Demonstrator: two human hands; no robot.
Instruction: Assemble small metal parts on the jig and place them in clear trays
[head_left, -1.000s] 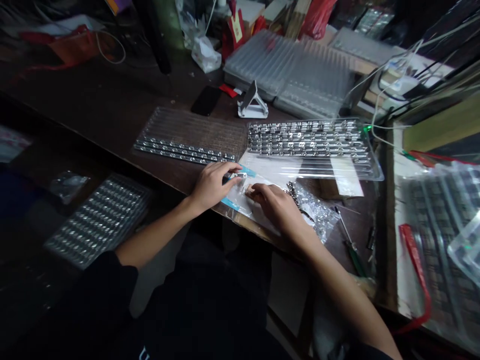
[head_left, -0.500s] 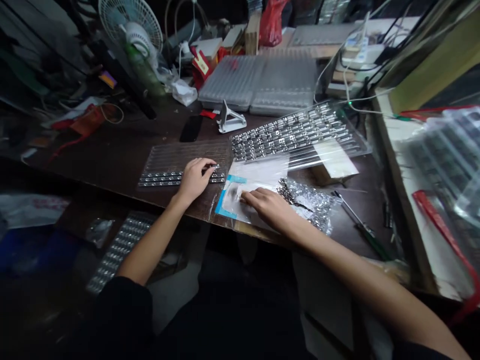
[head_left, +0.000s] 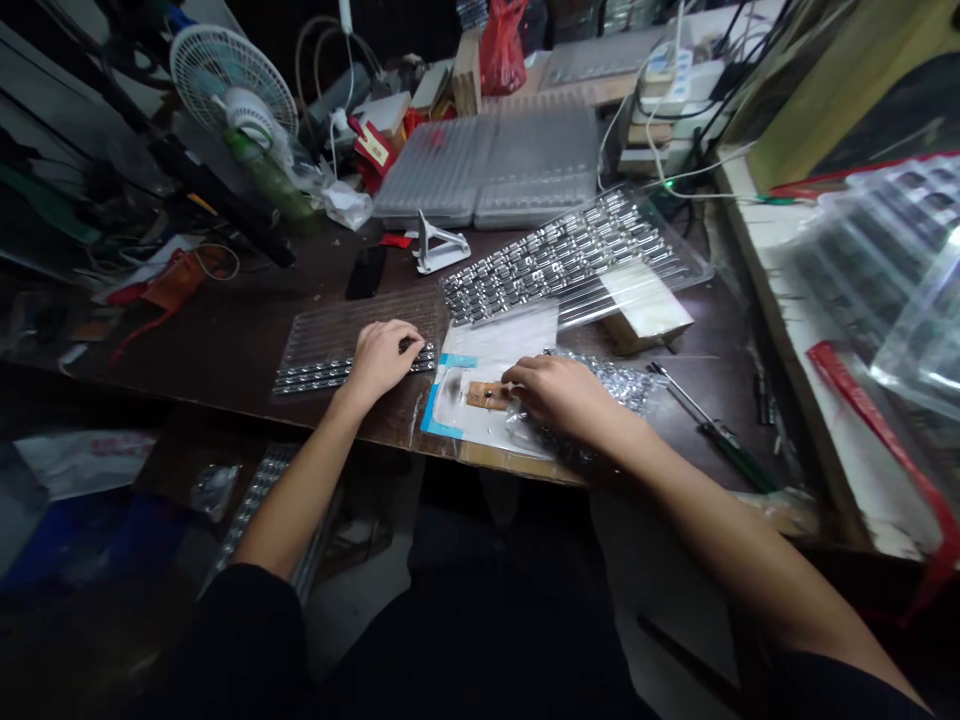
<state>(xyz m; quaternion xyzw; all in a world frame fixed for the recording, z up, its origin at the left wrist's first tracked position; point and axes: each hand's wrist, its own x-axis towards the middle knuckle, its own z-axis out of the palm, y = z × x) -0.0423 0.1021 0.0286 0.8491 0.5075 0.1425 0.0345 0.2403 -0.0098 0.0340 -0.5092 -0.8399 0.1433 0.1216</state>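
Note:
My left hand rests over the near right part of a clear grooved tray. Its thumb and fingertips are drawn together above the rows of shiny metal pieces; whatever they pinch is too small to make out. My right hand is closed, with bent fingers, at the right end of a small brown block with dark spots on it. The block lies on a white sheet edged with blue tape. A heap of small silvery parts in clear plastic lies beside and partly behind my right hand.
A tilted tray full of metal pieces leans beside a pale block. A green-handled screwdriver lies at right. Behind stand a white stand, a phone, stacked clear trays and a fan.
My right hand has drawn back to the right, uncovering the brown block. My left hand stays at the tray's metal rows, its fingers curled a little lower. The camera view has shifted slightly.

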